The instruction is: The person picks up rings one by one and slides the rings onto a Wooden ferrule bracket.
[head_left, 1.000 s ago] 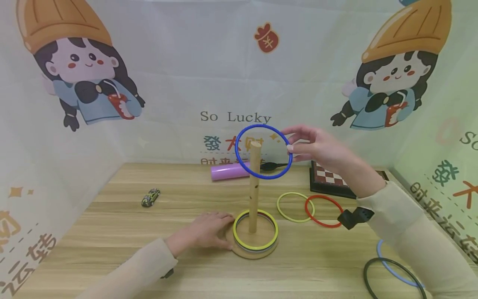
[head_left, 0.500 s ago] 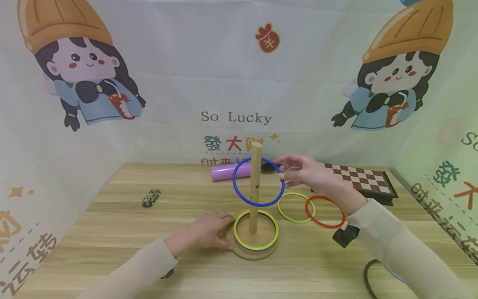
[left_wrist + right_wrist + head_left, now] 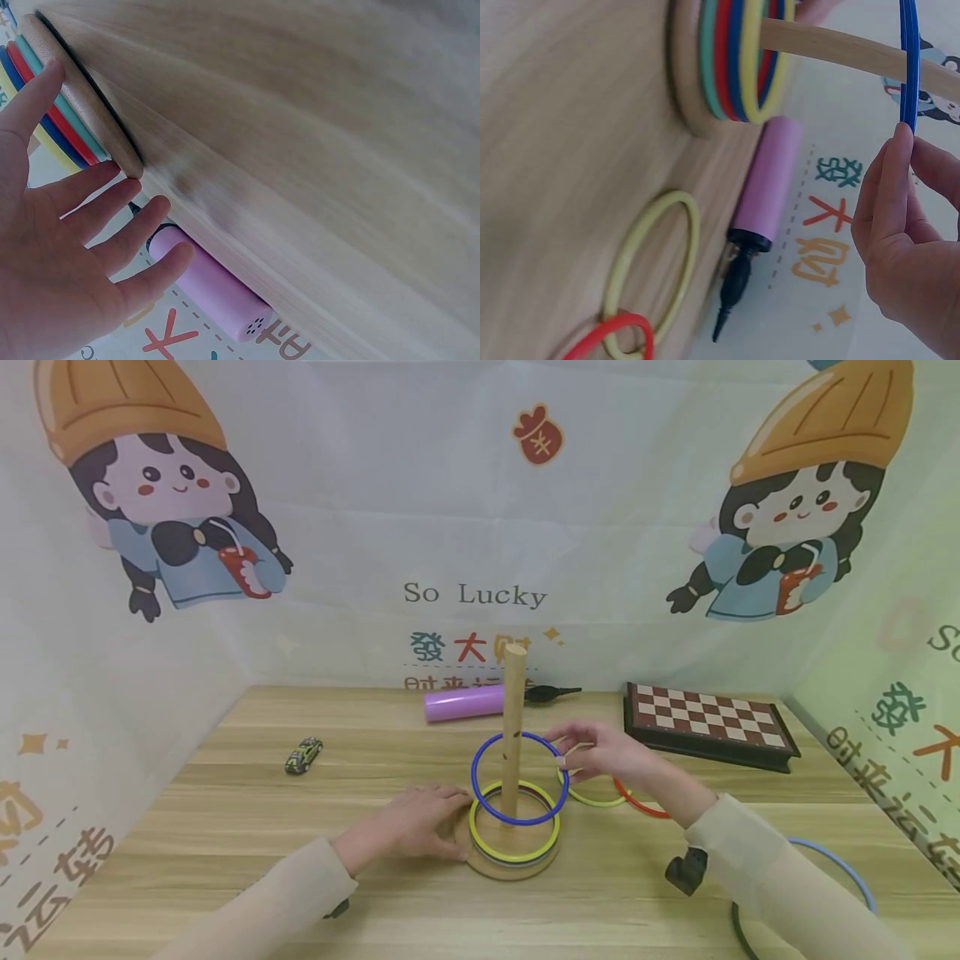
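A wooden post (image 3: 513,710) stands upright on a round wooden base (image 3: 510,873). Stacked around its foot are a teal ring (image 3: 708,60), a red ring (image 3: 721,60), a blue ring (image 3: 735,60) and, on top, a yellow ring (image 3: 517,857). My right hand (image 3: 600,750) pinches another blue ring (image 3: 517,822) by its right side between thumb and fingertips. That ring encircles the post, above the stack. With fingers spread and nearly straight, my left hand (image 3: 420,822) touches the left edge of the base, thumb and index finger at its rim.
Behind the post lies a purple hand pump (image 3: 465,702) with a black nozzle. A chessboard (image 3: 705,718) sits back right, a toy car (image 3: 303,757) left. Loose yellow (image 3: 600,804) and red rings (image 3: 643,808) overlap; light blue (image 3: 847,867) and black rings (image 3: 738,927) lie near right.
My right hand has lowered the blue ring from around the post's top to just above the stack. The left hand has stayed at the base.
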Motion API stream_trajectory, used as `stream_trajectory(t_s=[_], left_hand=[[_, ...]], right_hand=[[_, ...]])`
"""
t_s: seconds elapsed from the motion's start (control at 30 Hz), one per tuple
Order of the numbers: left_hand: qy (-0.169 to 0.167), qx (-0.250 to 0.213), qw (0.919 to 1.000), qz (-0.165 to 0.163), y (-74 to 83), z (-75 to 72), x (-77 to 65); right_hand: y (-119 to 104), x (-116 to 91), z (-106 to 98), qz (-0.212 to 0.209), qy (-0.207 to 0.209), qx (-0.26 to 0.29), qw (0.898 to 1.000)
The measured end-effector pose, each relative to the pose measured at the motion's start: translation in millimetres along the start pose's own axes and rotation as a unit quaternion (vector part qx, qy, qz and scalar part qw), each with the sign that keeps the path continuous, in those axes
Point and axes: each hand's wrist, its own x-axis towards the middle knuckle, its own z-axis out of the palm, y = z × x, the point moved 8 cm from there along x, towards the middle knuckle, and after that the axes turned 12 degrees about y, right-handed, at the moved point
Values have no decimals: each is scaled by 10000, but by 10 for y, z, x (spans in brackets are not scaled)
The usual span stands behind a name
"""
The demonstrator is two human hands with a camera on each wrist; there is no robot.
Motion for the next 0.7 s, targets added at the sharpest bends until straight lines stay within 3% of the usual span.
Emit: stream_trajectory(t_s=[0.27, 0.7], left_hand=[[159, -21, 9997, 197, 29, -34, -1], [36, 33, 10000, 78, 16, -19, 0]], right_hand=[[270, -27, 100, 268, -36, 71, 9996], [470, -12, 201, 308, 99, 67, 9995]])
